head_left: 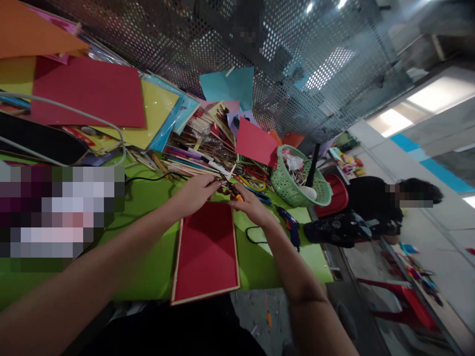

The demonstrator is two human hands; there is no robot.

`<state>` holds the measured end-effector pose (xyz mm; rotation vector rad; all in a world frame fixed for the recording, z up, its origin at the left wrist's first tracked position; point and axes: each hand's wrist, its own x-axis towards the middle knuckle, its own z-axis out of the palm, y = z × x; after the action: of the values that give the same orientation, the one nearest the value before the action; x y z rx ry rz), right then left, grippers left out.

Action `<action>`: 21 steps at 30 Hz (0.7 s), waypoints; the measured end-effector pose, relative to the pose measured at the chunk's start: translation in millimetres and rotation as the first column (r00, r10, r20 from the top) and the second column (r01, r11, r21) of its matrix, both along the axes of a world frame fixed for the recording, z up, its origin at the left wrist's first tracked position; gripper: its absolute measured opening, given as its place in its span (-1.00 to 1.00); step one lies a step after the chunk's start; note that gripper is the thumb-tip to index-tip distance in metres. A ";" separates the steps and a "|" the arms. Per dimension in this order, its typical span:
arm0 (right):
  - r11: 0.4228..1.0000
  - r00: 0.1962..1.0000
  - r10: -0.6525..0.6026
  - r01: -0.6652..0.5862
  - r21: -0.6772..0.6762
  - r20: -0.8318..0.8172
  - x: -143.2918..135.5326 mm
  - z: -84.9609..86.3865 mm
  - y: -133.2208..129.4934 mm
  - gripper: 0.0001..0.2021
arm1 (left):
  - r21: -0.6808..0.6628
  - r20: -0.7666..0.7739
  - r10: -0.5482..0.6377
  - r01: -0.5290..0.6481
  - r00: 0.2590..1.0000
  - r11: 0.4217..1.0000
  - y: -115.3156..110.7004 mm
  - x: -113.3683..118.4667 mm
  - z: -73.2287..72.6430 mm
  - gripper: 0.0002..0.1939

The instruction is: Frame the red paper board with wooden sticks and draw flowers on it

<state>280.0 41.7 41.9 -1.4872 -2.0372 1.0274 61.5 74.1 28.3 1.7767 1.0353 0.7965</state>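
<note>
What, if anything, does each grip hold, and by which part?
Right grip holds a dark tool by its orange handle; left grip: cannot be told.

Has a board on the tabletop at its near edge, a pile of sticks behind that, paper sheets behind left, a basket behind right, a glue gun before the basket.

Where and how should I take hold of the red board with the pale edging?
Probably best by the near edge of the red board, coming from the person's side, thumb above and fingers beneath. It lies flat on the green table, that edge about at the table's front, so fingers could likely get under. The left hand and right hand crowd the far edge.
</note>
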 end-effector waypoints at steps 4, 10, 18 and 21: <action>0.999 0.998 -0.018 0.016 -0.033 -0.060 2.0 -2.7 1.9 -0.72 | -0.005 0.010 -0.012 0.012 1.000 1.000 -0.3 -0.1 0.7 -0.64; 0.999 0.999 -0.032 0.032 -0.013 -0.025 2.5 -3.8 1.6 -0.75 | -0.007 0.016 -0.018 0.018 1.000 1.000 -0.9 1.3 0.2 -0.61; 0.974 0.973 -0.151 0.116 0.193 0.177 8.0 -0.3 5.6 -0.80 | -0.010 -0.012 0.004 -0.004 1.000 1.000 1.6 -1.0 -2.5 -0.68; 0.925 0.885 -0.295 0.172 0.338 0.359 22.5 1.7 14.8 -0.66 | -0.002 -0.025 0.005 -0.005 1.000 1.000 3.0 -3.5 -3.4 -0.70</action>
<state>302.5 56.5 43.6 -1.8336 -2.0846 0.3092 58.1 77.1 24.9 1.7870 1.0575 0.7773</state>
